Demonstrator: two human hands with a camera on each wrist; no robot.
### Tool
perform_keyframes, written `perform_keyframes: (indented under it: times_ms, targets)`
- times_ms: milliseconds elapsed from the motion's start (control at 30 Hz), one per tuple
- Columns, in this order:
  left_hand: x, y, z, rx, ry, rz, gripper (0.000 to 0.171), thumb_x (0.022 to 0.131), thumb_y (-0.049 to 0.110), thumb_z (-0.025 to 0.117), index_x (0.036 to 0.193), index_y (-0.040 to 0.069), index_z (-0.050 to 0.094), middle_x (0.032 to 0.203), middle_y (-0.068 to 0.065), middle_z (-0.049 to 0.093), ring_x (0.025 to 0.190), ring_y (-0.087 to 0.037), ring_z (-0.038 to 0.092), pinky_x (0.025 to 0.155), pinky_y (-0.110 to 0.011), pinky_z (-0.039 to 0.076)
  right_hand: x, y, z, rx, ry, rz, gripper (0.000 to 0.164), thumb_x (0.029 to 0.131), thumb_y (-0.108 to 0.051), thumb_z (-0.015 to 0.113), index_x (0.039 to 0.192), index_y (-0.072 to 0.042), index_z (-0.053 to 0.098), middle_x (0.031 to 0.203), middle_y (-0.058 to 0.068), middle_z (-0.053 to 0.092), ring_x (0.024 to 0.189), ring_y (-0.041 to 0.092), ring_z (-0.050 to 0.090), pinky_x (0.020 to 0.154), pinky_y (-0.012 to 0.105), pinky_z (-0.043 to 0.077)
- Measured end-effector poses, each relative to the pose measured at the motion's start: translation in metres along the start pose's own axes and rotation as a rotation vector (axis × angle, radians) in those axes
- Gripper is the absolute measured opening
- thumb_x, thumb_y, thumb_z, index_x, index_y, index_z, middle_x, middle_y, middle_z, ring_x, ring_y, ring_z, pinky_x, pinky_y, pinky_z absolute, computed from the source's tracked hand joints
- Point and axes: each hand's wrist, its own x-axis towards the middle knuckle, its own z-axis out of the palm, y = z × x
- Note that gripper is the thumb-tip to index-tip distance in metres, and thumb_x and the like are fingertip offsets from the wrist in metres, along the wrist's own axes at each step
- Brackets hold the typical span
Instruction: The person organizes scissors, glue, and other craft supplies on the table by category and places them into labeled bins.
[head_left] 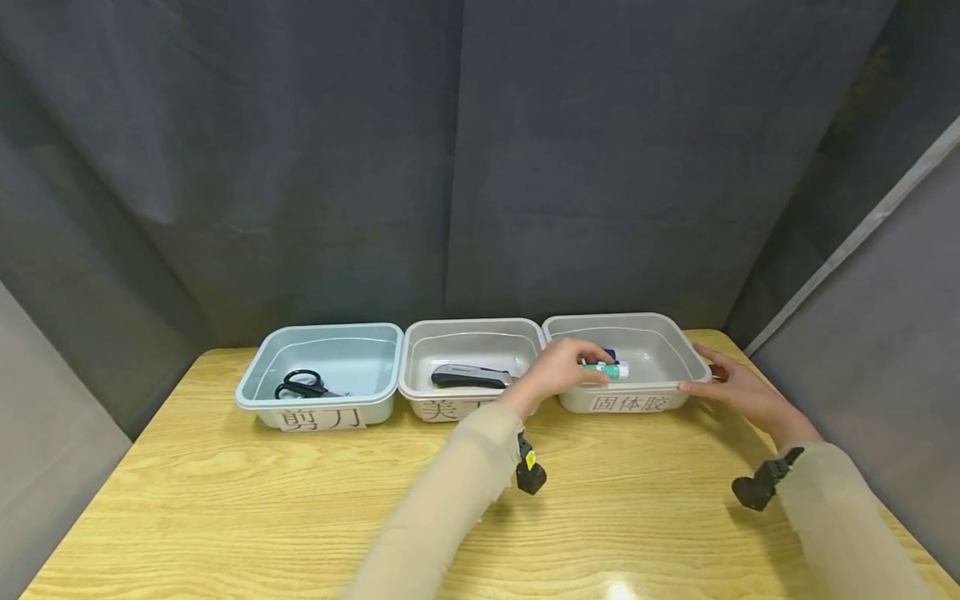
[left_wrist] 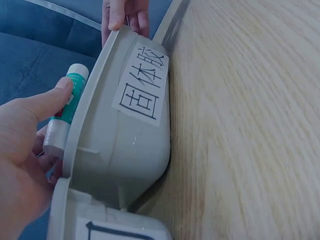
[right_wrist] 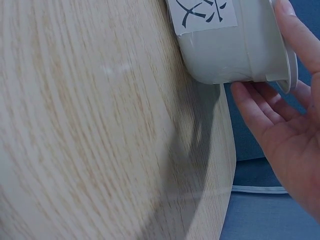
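Note:
My left hand (head_left: 557, 367) pinches a green glue stick with white ends (head_left: 609, 369) between thumb and fingers, over the right-hand grey bin (head_left: 628, 400). In the left wrist view the glue stick (left_wrist: 70, 107) lies slantwise just beside the bin's rim. A dark blue object (head_left: 611, 356) shows behind it, partly hidden. At the bin's right end, my right hand (head_left: 738, 392) grips the corner; in the right wrist view its thumb is on the rim and its fingers (right_wrist: 255, 102) touch the end wall below.
Left of that bin stands a middle grey bin (head_left: 420, 406) holding a utility knife (head_left: 468, 377). Farther left, a light blue bin (head_left: 382, 408) holds black-handled scissors (head_left: 303, 385). Handwritten paper labels mark the fronts. All stand on a wooden table (head_left: 300, 500), before a dark curtain (head_left: 337, 167).

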Motion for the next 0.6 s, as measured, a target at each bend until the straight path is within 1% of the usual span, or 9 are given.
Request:
perform_keyframes:
  times_ms: [67,300,467,600]
  targets:
    - [0.0005,0.0007,0.002,0.003,0.0,-0.011,0.027,0.076,0.027,0.073,0.102,0.02,0.07,0.08,0.009,0.061,0.071,-0.002,0.049,0.062,-0.012,0.037,0.0002,-0.0003,0.0004,-0.001,-0.001,0.004,0.081,0.088,-0.027,0.06,0.147,-0.007,0.008,0.13,0.025,0.043,0.093,-0.008,0.049,0.076,0.014,0.043]
    - [0.0019,0.0019,0.008,0.072,0.001,-0.051,0.025,0.077,0.033,0.071,0.101,0.025,0.07,0.079,0.013,0.061,0.071,0.001,0.05,0.063,-0.013,0.036,-0.0012,-0.0039,0.0005,-0.023,-0.002,0.014,0.083,0.088,-0.029,0.06,0.146,-0.005,0.006,0.131,0.026,0.042,0.093,-0.009,0.048,0.077,0.015,0.042]
    - [0.0022,0.0009,0.01,0.083,0.012,-0.067,0.025,0.077,0.034,0.071,0.099,0.023,0.07,0.081,0.012,0.063,0.073,0.001,0.052,0.064,-0.012,0.037,-0.0018,-0.0049,0.0001,-0.048,-0.002,0.018,0.084,0.088,-0.032,0.06,0.147,-0.006,0.005,0.133,0.027,0.041,0.093,-0.011,0.046,0.078,0.016,0.042]
    - [0.0013,0.0004,0.0107,0.091,0.015,-0.065,0.025,0.077,0.035,0.071,0.098,0.022,0.07,0.079,0.013,0.062,0.072,0.0,0.052,0.063,-0.012,0.037,-0.0016,-0.0034,-0.0002,-0.04,-0.001,0.009,0.083,0.088,-0.03,0.06,0.147,-0.006,0.006,0.131,0.026,0.043,0.093,-0.01,0.048,0.077,0.015,0.042]
